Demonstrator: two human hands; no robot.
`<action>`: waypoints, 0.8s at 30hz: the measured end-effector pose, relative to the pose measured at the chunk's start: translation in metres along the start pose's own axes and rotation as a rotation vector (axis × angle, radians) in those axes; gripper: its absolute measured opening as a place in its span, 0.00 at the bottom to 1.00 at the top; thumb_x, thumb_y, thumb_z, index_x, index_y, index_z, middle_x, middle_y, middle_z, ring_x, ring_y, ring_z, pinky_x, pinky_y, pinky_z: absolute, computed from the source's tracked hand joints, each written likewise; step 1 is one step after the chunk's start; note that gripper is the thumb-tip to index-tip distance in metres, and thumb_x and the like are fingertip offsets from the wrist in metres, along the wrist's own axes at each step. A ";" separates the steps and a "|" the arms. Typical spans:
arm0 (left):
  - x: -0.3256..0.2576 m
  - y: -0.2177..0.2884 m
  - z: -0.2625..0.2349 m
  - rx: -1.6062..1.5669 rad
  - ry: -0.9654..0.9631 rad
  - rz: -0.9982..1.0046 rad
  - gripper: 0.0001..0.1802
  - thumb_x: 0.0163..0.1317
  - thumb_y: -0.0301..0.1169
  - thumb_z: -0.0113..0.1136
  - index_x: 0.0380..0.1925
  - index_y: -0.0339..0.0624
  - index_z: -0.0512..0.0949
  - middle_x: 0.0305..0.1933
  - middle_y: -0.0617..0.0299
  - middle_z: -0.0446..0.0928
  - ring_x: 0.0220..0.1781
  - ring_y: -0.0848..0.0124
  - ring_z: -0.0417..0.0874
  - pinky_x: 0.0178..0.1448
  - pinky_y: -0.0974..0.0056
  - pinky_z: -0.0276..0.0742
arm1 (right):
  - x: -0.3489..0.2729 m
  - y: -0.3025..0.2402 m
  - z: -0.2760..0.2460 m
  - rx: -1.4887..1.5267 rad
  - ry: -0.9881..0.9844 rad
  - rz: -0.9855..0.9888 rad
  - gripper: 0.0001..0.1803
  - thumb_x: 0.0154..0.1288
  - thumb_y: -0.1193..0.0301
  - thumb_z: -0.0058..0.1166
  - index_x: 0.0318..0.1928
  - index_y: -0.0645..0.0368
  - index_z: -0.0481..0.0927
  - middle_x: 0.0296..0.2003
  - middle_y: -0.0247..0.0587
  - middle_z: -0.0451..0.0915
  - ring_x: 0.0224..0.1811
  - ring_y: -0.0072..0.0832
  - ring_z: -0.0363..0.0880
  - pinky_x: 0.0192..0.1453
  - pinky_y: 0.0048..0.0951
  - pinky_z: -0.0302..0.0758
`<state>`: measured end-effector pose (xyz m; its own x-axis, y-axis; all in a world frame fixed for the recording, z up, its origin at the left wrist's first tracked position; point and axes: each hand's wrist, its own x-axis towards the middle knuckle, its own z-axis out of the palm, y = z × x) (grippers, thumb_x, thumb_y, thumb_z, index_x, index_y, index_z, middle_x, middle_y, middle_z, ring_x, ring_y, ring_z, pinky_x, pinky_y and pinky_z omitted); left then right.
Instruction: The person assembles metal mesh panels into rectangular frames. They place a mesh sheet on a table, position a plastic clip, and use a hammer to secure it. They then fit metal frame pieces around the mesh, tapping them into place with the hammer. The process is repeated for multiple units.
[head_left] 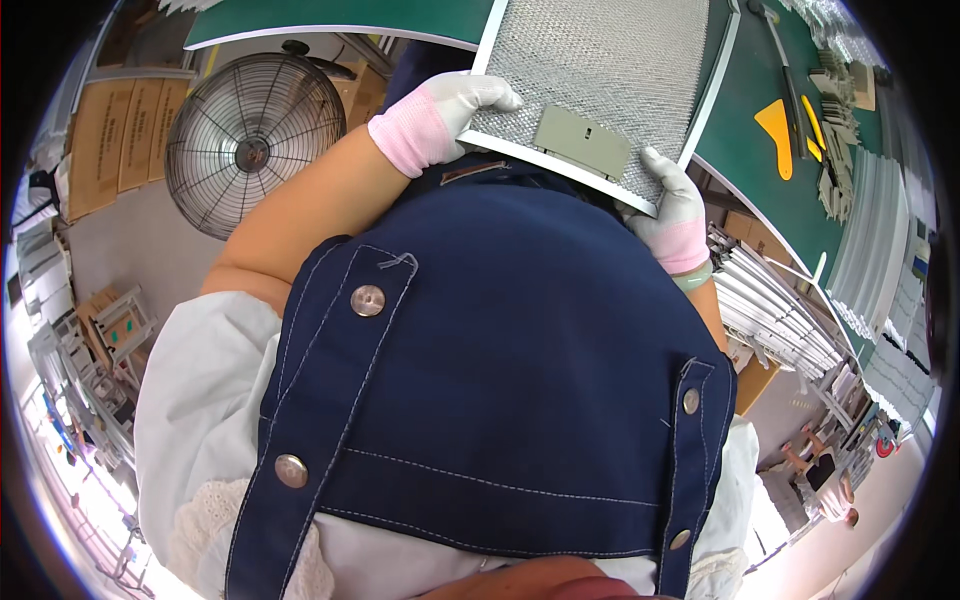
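A metal mesh filter panel (610, 60) with a pale frame lies partly on the green table, its near edge toward my body. My left hand (455, 110), in a white and pink glove, grips the near left corner, thumb over the mesh and fingers beneath the frame. At the near right corner my gloved right hand (670, 205) holds the frame, thumb on top; its other fingers are mostly hidden below. Between the hands, a grey-green plate (582, 142) with a small dark slot sits along the near edge of the panel.
On the green table (740, 150) to the right lie a yellow scraper (775, 138), a hammer (785, 75) and several grey parts. A black fan (252, 150) stands at left beside cardboard boxes (120, 135). Bundled white strips (775, 305) are at right; another person (825, 480) is farther off.
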<state>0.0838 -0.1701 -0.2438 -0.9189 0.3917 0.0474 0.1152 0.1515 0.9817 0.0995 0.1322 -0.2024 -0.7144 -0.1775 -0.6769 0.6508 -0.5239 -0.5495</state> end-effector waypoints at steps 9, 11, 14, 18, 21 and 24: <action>0.002 0.049 0.020 -0.946 0.273 -0.641 0.15 0.68 0.30 0.59 0.51 0.36 0.77 0.51 0.56 0.81 0.54 0.64 0.84 0.59 0.55 0.82 | -0.014 -0.004 -0.019 -0.191 -0.222 0.098 0.11 0.71 0.67 0.55 0.46 0.62 0.78 0.43 0.39 0.82 0.45 0.28 0.82 0.48 0.35 0.82; 0.009 0.054 0.020 -1.024 0.321 -0.685 0.16 0.67 0.30 0.60 0.52 0.36 0.77 0.51 0.56 0.81 0.54 0.63 0.83 0.60 0.54 0.81 | -0.015 -0.001 -0.016 -0.176 -0.180 0.067 0.11 0.69 0.69 0.57 0.43 0.65 0.81 0.38 0.41 0.83 0.38 0.28 0.83 0.44 0.32 0.82; 0.010 0.047 0.021 -0.915 0.343 -0.701 0.16 0.66 0.31 0.62 0.51 0.37 0.77 0.50 0.56 0.81 0.53 0.62 0.84 0.61 0.52 0.81 | -0.011 0.000 -0.013 -0.390 -0.123 0.031 0.11 0.66 0.69 0.60 0.40 0.68 0.83 0.31 0.42 0.83 0.29 0.30 0.82 0.39 0.31 0.81; 0.012 0.049 0.023 -0.919 0.333 -0.719 0.18 0.65 0.30 0.64 0.53 0.36 0.76 0.50 0.55 0.81 0.54 0.61 0.83 0.61 0.50 0.81 | -0.003 -0.007 -0.022 -0.331 -0.261 0.061 0.10 0.63 0.71 0.61 0.38 0.68 0.83 0.29 0.42 0.83 0.28 0.30 0.81 0.37 0.30 0.79; 0.008 0.046 0.024 -0.934 0.261 -0.690 0.20 0.65 0.31 0.64 0.54 0.35 0.76 0.51 0.55 0.81 0.55 0.62 0.83 0.61 0.53 0.82 | 0.002 -0.006 -0.031 -0.400 -0.275 0.064 0.10 0.62 0.72 0.60 0.39 0.67 0.82 0.29 0.42 0.83 0.28 0.29 0.81 0.36 0.28 0.78; 0.006 0.049 0.023 -0.782 0.238 -0.634 0.20 0.66 0.31 0.63 0.56 0.35 0.75 0.52 0.56 0.80 0.56 0.63 0.83 0.61 0.55 0.82 | -0.002 -0.003 -0.031 -0.421 -0.261 0.040 0.12 0.64 0.71 0.58 0.45 0.67 0.80 0.32 0.42 0.83 0.28 0.28 0.80 0.34 0.27 0.76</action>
<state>0.0928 -0.1392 -0.1999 -0.7861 0.2429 -0.5684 -0.6151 -0.3980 0.6806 0.1070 0.1595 -0.2146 -0.6926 -0.4211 -0.5857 0.6877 -0.1404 -0.7123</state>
